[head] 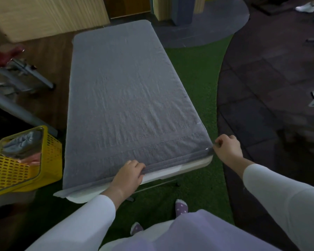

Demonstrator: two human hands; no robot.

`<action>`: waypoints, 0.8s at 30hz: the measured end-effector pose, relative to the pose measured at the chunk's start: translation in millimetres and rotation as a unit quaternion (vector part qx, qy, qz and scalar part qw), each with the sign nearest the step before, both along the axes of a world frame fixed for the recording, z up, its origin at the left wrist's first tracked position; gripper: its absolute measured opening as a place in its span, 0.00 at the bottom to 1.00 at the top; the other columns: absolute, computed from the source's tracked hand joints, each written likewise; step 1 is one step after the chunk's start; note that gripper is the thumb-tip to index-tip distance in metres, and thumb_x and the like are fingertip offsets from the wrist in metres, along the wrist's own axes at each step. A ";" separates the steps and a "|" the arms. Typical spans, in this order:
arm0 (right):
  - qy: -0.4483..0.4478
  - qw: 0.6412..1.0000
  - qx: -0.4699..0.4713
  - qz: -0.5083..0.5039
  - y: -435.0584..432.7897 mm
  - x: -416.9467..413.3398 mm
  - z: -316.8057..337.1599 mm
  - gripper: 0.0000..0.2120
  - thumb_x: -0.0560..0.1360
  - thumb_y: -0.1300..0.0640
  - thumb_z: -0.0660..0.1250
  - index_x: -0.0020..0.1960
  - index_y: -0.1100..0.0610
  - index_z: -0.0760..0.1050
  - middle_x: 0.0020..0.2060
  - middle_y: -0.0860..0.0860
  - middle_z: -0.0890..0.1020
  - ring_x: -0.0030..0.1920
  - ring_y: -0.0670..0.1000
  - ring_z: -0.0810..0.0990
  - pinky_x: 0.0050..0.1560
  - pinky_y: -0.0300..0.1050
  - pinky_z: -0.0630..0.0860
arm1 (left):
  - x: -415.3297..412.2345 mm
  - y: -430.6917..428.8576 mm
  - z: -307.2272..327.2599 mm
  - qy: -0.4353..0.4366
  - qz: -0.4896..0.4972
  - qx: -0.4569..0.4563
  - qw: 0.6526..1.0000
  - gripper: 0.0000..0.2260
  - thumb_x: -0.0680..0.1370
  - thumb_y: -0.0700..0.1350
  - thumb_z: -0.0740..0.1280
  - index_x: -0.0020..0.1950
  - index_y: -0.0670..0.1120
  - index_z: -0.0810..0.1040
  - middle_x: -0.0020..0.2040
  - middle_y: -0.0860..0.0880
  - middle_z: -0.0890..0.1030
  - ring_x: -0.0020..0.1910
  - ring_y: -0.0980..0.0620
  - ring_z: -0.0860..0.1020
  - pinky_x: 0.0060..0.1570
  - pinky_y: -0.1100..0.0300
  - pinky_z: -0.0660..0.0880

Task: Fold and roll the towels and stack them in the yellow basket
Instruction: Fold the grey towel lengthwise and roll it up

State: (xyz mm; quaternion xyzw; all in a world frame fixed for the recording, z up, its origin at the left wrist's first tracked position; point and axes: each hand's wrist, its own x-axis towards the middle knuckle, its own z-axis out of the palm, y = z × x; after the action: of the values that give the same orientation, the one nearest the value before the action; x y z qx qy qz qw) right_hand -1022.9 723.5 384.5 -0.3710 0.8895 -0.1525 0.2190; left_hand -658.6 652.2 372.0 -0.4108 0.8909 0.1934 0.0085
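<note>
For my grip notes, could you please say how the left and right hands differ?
The left hand grips the near hem of the grey terry towel midway, fingers curled over it; the right hand pinches its corner. The left hand sits over the white table, the right hand beyond its corner. Both hold that hem.

Grey towel on a white worktop; yellow basket with a slotted grid pattern; green turf. Your sleeves are white, your garment lilac, your socks purple with white dots.
</note>
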 end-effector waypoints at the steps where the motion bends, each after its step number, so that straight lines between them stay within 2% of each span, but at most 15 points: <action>1: 0.025 0.999 -0.015 0.039 0.3 8.1 0.6 0.03 0.77 0.56 0.67 0.50 0.52 0.75 0.50 0.51 0.71 0.53 0.56 0.71 0.49 0.49 0.74 | 5.4 2.5 -1.3 0.002 0.018 -0.002 1.000 0.15 0.81 0.48 0.64 0.67 0.51 0.73 0.60 0.54 0.75 0.59 0.56 0.71 0.59 0.64 0.70; 4: 0.032 0.976 -0.053 0.207 2.5 38.6 0.6 0.05 0.77 0.58 0.67 0.51 0.50 0.75 0.50 0.47 0.70 0.56 0.52 0.70 0.53 0.47 0.71 | 26.7 8.8 -3.0 -0.001 0.058 0.003 0.998 0.16 0.81 0.46 0.63 0.69 0.51 0.72 0.62 0.54 0.74 0.61 0.56 0.70 0.60 0.64 0.69; 6: 0.045 0.938 -0.021 0.342 2.8 59.0 -1.0 0.09 0.76 0.55 0.68 0.55 0.48 0.75 0.53 0.45 0.71 0.59 0.51 0.70 0.60 0.48 0.70 | 42.4 12.1 -2.7 -0.010 0.075 -0.002 0.997 0.17 0.81 0.44 0.63 0.70 0.50 0.71 0.64 0.53 0.73 0.62 0.55 0.70 0.61 0.63 0.69; 8: 0.066 0.906 0.029 0.416 1.8 74.5 -2.0 0.14 0.76 0.51 0.67 0.61 0.46 0.73 0.59 0.46 0.71 0.63 0.50 0.69 0.66 0.51 0.69 | 57.8 13.9 -2.2 -0.025 0.090 -0.016 0.996 0.18 0.80 0.42 0.63 0.71 0.49 0.71 0.64 0.53 0.74 0.63 0.54 0.70 0.62 0.62 0.69; 11: 0.099 0.901 0.057 0.419 0.4 80.8 -7.3 0.17 0.78 0.51 0.64 0.66 0.45 0.70 0.63 0.46 0.71 0.66 0.51 0.68 0.68 0.51 0.67 | 80.3 13.2 -1.0 -0.057 0.133 -0.033 0.989 0.18 0.80 0.42 0.63 0.70 0.50 0.72 0.64 0.53 0.74 0.63 0.54 0.70 0.63 0.61 0.70; 16: 0.161 0.895 0.061 0.411 0.9 68.9 -14.5 0.16 0.79 0.53 0.64 0.66 0.48 0.69 0.64 0.47 0.72 0.65 0.52 0.70 0.65 0.50 0.70 | 118.5 4.8 -0.2 -0.118 0.205 -0.033 0.971 0.17 0.78 0.41 0.66 0.66 0.51 0.74 0.63 0.53 0.73 0.63 0.54 0.70 0.67 0.56 0.70; 20: 0.211 0.890 0.094 0.392 -7.0 62.3 -12.8 0.13 0.80 0.55 0.62 0.64 0.47 0.70 0.62 0.46 0.74 0.63 0.51 0.71 0.62 0.49 0.70 | 139.2 -4.1 -2.8 -0.093 0.252 -0.013 0.963 0.13 0.80 0.41 0.63 0.64 0.50 0.75 0.62 0.52 0.75 0.62 0.54 0.71 0.66 0.55 0.69; 24: 0.237 0.908 0.104 0.329 -29.1 66.8 -1.3 0.08 0.80 0.54 0.58 0.59 0.49 0.69 0.58 0.48 0.77 0.60 0.53 0.74 0.57 0.52 0.69 | 141.7 -22.2 5.1 -0.080 0.255 -0.007 0.964 0.12 0.81 0.42 0.61 0.63 0.50 0.76 0.61 0.51 0.78 0.60 0.52 0.74 0.63 0.55 0.72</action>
State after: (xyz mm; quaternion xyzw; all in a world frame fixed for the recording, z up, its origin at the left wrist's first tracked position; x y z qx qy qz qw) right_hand -956.0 694.3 383.2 -0.6430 0.7534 0.1143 0.0772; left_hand -516.9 629.9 377.0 -0.6388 0.7543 0.1494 0.0268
